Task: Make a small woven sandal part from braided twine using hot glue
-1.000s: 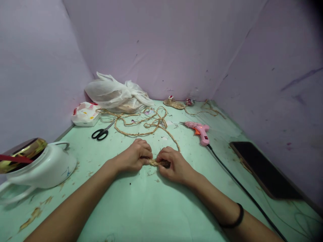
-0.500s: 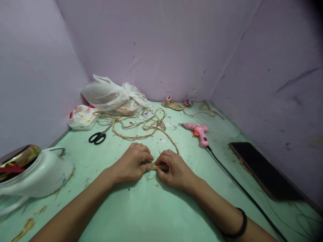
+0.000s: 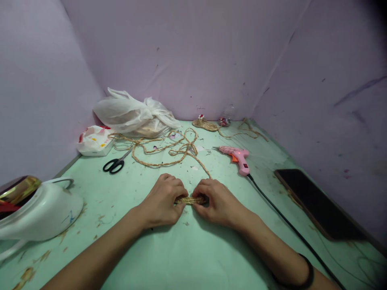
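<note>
A small flat piece of coiled braided straw rope [image 3: 189,200] lies between my two hands, near the middle of the table. My left hand [image 3: 166,199] is closed on its left end, and my right hand [image 3: 213,201] grips the right end; the fingers hide both ends. From behind my right hand the loose braided rope [image 3: 157,164] runs away over the table in several loops. Beyond my right hand a pink glue gun [image 3: 237,156] rests on its side, a small light glowing on its body. Black-handled scissors [image 3: 114,165] lie past my left hand.
A white plastic bag [image 3: 136,114] and a tissue pack [image 3: 95,141] stand at the back left. At the back sits a straw slipper-shaped piece [image 3: 204,124]. The left edge has a white container [image 3: 51,209]; a phone [image 3: 314,201] lies right, beside the glue gun's black cord [image 3: 284,217].
My hands have drawn slightly apart, so more of the coiled rope piece shows between them. The view has shifted a little; the other things appear to lie as before.
</note>
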`<state>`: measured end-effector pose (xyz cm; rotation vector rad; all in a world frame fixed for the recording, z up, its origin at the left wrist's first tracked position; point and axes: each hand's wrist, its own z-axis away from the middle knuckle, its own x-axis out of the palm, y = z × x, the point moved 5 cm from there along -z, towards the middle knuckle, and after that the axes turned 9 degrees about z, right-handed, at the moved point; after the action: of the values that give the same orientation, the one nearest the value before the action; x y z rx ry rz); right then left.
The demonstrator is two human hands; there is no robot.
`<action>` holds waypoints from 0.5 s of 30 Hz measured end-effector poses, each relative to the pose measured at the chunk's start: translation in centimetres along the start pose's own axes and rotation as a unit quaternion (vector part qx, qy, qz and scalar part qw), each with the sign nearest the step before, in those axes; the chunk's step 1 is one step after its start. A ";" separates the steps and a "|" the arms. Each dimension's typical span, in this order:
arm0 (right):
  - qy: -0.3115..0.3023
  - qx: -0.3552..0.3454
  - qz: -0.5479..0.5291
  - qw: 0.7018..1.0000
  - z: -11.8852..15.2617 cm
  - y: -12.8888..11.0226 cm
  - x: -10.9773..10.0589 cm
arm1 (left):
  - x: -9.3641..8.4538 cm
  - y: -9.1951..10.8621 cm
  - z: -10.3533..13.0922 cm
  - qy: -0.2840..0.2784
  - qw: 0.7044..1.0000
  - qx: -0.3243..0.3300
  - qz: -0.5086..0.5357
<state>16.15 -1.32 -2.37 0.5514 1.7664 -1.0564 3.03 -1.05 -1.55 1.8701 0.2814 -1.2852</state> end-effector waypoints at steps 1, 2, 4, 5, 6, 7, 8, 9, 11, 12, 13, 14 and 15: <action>-0.001 -0.001 0.002 1.000 0.0 0.0 -0.1 | 0.1 0.0 -0.1 0.007 1.000 0.001 0.003; -0.004 -0.003 0.005 1.000 0.0 0.1 -0.2 | 0.1 0.1 -0.2 0.013 1.000 0.004 0.005; -0.010 -0.011 0.010 1.000 0.0 0.1 -0.4 | 0.2 0.1 -0.3 0.020 1.000 0.009 0.013; -0.011 -0.017 0.012 1.000 0.0 0.1 -0.6 | 0.3 0.1 -0.4 0.022 1.000 0.010 0.016; -0.010 -0.022 0.013 1.000 0.1 0.2 -0.7 | 0.3 0.1 -0.4 0.024 1.000 0.010 0.018; -0.008 -0.025 0.011 1.000 0.1 0.2 -0.7 | 0.3 0.0 -0.4 0.025 0.999 0.010 0.019; -0.007 -0.027 0.007 1.000 0.1 0.2 -0.7 | 0.3 0.0 -0.4 0.026 0.999 0.011 0.019; -0.004 -0.026 0.002 1.000 0.0 0.2 -0.7 | 0.3 0.1 -0.4 0.028 0.999 0.014 0.020; 0.000 -0.019 -0.012 1.000 0.0 0.2 -0.5 | 0.4 0.2 -0.4 0.035 0.999 0.024 0.024; 0.002 -0.013 -0.020 1.000 -0.1 0.2 -0.4 | 0.4 0.3 -0.5 0.038 0.998 0.028 0.029; 0.003 -0.007 -0.028 1.000 -0.1 0.3 -0.3 | 0.4 0.3 -0.5 0.041 0.998 0.030 0.035; 0.004 0.000 -0.034 0.999 -0.1 0.3 -0.2 | 0.5 0.3 -0.6 0.043 0.998 0.030 0.039; 0.003 0.006 -0.037 0.999 -0.1 0.3 -0.2 | 0.5 0.3 -0.6 0.044 0.998 0.028 0.042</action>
<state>16.42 -1.03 -2.31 0.5003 1.7997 -1.1183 3.85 -0.95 -1.72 1.9683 0.2128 -1.1664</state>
